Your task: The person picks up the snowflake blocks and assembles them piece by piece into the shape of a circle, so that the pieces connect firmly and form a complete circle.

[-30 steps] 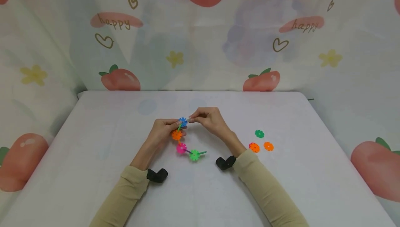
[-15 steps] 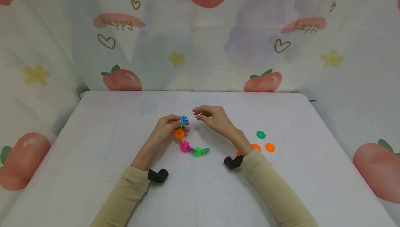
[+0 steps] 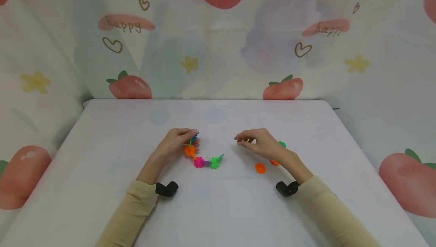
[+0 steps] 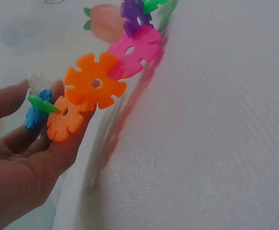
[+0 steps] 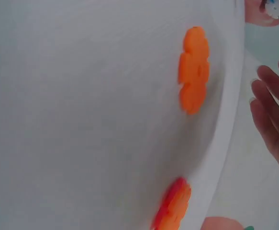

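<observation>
My left hand (image 3: 175, 141) pinches the end of a chain of interlocking flower-shaped plastic discs. At that end are a blue disc (image 4: 34, 116) and a translucent white disc (image 4: 38, 82), held between thumb and fingers. From there the chain runs through green, orange discs (image 4: 95, 81), a pink disc (image 3: 199, 162), a purple one and a bright green disc (image 3: 214, 163), curving down to the right. My right hand (image 3: 261, 143) holds nothing and hovers with loosely bent fingers near a loose orange disc (image 3: 260, 168).
Beneath the right forearm, partly hidden, lie overlapping orange and pink discs (image 5: 173, 206) and a dark green disc (image 3: 282, 144). A white cloth covers the table (image 3: 211, 209). A printed curtain (image 3: 218, 50) stands behind and at both sides.
My right hand has let go of the white disc, which stays on the chain's end, and has moved right toward the loose discs. My left hand has tilted the blue disc edge-on.
</observation>
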A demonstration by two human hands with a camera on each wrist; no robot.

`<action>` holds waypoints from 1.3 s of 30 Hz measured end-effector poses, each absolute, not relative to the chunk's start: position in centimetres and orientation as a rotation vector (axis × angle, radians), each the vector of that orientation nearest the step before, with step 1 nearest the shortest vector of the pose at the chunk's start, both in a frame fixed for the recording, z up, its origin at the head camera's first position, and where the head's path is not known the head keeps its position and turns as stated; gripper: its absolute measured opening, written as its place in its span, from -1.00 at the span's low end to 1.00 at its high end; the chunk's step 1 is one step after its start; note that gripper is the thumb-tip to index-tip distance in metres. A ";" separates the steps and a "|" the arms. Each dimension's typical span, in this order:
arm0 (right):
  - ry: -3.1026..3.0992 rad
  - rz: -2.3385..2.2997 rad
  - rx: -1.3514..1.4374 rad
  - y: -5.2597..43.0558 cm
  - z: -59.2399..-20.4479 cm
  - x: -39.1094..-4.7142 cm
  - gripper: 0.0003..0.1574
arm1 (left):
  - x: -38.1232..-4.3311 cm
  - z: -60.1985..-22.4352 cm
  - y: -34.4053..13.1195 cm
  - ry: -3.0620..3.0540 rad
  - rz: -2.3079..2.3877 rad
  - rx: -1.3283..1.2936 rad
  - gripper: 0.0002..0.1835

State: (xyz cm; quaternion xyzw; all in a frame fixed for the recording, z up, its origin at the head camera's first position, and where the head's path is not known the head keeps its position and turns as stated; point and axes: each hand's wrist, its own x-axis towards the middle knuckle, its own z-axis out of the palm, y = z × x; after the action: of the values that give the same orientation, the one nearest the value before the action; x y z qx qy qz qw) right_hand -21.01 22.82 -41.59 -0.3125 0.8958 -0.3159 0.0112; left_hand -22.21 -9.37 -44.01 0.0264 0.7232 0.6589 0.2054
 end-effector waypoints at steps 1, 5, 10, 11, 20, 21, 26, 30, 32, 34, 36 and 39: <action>2.794 -0.972 -0.971 23.3 -41.6 -20.7 -0.76 | -22.2 -44.0 -9.4 2.011 1.837 0.069 -0.50; 2.788 -0.885 -0.911 24.9 -41.6 -19.5 -0.78 | -22.1 -43.8 -9.4 2.001 1.817 0.092 -0.50; 2.722 -0.778 -0.822 26.9 -41.1 -18.2 -0.84 | -22.3 -43.4 -9.4 2.019 1.764 0.153 -0.51; 2.705 -0.769 -0.813 27.2 -41.1 -17.9 -0.85 | -22.3 -43.3 -9.5 2.026 1.755 0.161 -0.51; 2.645 -0.711 -0.733 27.7 -41.5 -16.1 -0.71 | -22.0 -43.2 -10.1 2.053 1.714 0.166 -0.50; 2.646 -0.704 -0.731 27.6 -41.6 -15.9 -0.71 | -22.0 -43.3 -10.2 2.051 1.715 0.169 -0.50; 2.645 -0.705 -0.692 27.1 -41.8 -15.7 -0.67 | -21.9 -43.6 -10.5 2.054 1.724 0.211 -0.47; 2.632 -0.754 -0.690 27.0 -42.0 -15.7 -0.65 | -21.9 -43.6 -10.6 2.053 1.743 0.229 -0.49; 2.645 -0.782 -0.721 26.9 -42.3 -15.7 -0.67 | -21.8 -43.5 -10.6 2.054 1.745 0.235 -0.51; 2.672 -0.813 -0.741 26.7 -42.5 -15.7 -0.71 | -21.7 -43.4 -10.7 2.054 1.746 0.237 -0.53; 2.707 -0.830 -0.767 26.3 -42.7 -16.0 -0.75 | -21.7 -43.3 -10.7 2.052 1.747 0.238 -0.54; 2.743 -0.854 -0.796 25.7 -42.8 -16.6 -0.80 | -21.7 -43.5 -10.8 2.044 1.753 0.252 -0.53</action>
State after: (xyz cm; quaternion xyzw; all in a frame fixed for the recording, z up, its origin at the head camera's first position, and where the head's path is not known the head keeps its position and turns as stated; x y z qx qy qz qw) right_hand -16.56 25.65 -42.77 -0.2662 0.9172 -0.2856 0.0802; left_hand -21.69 -10.82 -43.48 0.0911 0.7377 0.6328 0.2169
